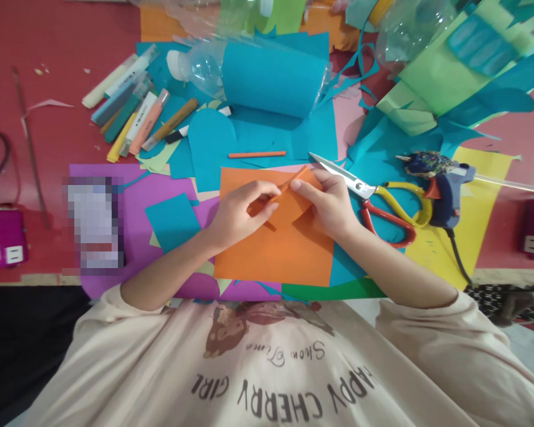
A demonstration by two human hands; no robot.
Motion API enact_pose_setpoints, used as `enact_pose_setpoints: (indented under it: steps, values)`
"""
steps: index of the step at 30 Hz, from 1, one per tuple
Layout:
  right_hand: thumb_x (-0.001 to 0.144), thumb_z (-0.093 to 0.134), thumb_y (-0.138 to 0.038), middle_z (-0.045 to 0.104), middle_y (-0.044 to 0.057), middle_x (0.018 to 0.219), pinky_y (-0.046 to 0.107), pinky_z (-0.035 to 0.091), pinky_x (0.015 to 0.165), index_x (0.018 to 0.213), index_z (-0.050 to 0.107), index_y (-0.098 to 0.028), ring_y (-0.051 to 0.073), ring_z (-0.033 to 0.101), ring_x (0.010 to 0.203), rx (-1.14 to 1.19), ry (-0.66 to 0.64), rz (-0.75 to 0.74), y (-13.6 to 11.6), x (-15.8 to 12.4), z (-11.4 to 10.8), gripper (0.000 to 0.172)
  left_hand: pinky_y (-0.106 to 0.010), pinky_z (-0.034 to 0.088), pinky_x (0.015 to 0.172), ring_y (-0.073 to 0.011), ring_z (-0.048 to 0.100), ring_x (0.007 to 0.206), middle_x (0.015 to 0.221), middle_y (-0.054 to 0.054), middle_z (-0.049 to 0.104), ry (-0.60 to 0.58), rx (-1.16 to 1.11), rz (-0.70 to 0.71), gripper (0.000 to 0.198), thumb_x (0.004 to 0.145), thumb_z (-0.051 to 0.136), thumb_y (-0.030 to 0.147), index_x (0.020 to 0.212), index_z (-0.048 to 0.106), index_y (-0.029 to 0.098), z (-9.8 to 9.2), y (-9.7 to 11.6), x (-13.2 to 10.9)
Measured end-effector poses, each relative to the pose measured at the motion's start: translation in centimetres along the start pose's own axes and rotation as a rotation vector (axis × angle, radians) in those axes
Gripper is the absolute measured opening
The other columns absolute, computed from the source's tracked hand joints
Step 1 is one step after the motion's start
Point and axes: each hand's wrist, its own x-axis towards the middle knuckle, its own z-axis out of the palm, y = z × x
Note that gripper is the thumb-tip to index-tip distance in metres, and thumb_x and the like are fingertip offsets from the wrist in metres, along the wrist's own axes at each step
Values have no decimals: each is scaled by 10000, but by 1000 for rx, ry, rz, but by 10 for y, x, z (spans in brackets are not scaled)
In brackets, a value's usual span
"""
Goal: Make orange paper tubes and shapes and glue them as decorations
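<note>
Head view: the right grip (331, 198) pinches a partly rolled orange paper piece (301, 174) between thumb and fingers; the left grip (244, 207) has its fingertips at the piece's other end, though whether they clasp it I cannot tell. Directly beneath both grips lies an orange paper sheet (258, 255). Just beyond them is a thin orange paper roll (257, 155). Scissors (360, 188) with yellow and red handles lie just right of the right grip. Farther ahead, a blue-wrapped plastic bottle (271, 77) rests on its side. Well to the right, a glue gun (445, 198) lies partly over yellow paper (427, 255). Well left of the left grip is a blurred phone (95, 219); ahead-left, marker pens (142, 118) are bunched.
</note>
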Motion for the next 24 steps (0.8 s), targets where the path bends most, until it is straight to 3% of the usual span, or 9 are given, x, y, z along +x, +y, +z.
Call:
enact_pose_setpoints:
  steps: [6, 10, 13, 16, 20, 22, 24]
  values:
    - [612, 838, -338, 674, -27, 626, 255, 535, 510, 639, 632, -199, 129, 630, 542, 134, 14, 119, -8, -7, 6, 250, -205, 514, 729, -113, 651, 774, 846, -18, 684, -101, 77, 207, 38, 876, 588, 167, 904, 578, 191, 1, 5, -1]
    - [618, 832, -333, 703, -17, 670, 265, 559, 559, 653, 657, -186, 142, 658, 596, 144, 26, 142, -12, -10, 9, 231, -190, 516, 757, -97, 658, 809, 855, -15, 685, -84, 16, 164, 78, 886, 559, 104, 894, 585, 177, 3, 8, 0]
    - [632, 826, -310, 737, -5, 766, 264, 577, 646, 718, 693, -178, 137, 675, 665, 85, 11, 70, -8, -10, 9, 207, -203, 521, 767, -104, 662, 822, 861, -12, 687, -89, 18, 120, 44, 892, 573, 140, 876, 591, 177, 3, 8, 0]
    - [657, 811, -366, 743, 9, 793, 269, 575, 643, 744, 694, -176, 155, 686, 707, 35, -13, 81, -5, -9, 8, 239, -208, 527, 755, -99, 659, 782, 880, -9, 686, -125, 32, 121, 53, 900, 579, 181, 952, 591, 183, 2, 5, -2]
    - [679, 786, -453, 739, 12, 798, 292, 585, 656, 814, 698, -182, 179, 704, 747, 71, -75, 122, -5, -7, 5, 316, -240, 543, 698, -124, 654, 777, 923, -24, 650, -81, 22, 137, 387, 867, 636, 384, 1181, 494, 207, -2, -4, -3]
    - [676, 789, -461, 740, 15, 811, 301, 590, 669, 839, 704, -182, 189, 712, 769, 74, -126, 150, -6, -6, 3, 334, -325, 562, 791, -209, 650, 1003, 1145, -104, 608, -90, 58, 159, 661, 798, 666, 552, 1303, 401, 219, -5, -9, -2]
    - [672, 798, -445, 745, 23, 828, 309, 592, 682, 835, 714, -178, 201, 716, 797, 46, -172, 164, -8, -5, 2, 324, -458, 510, 970, -308, 517, 1278, 1377, -161, 484, -174, 107, 197, 889, 757, 629, 675, 1436, 252, 243, -7, -13, 0]
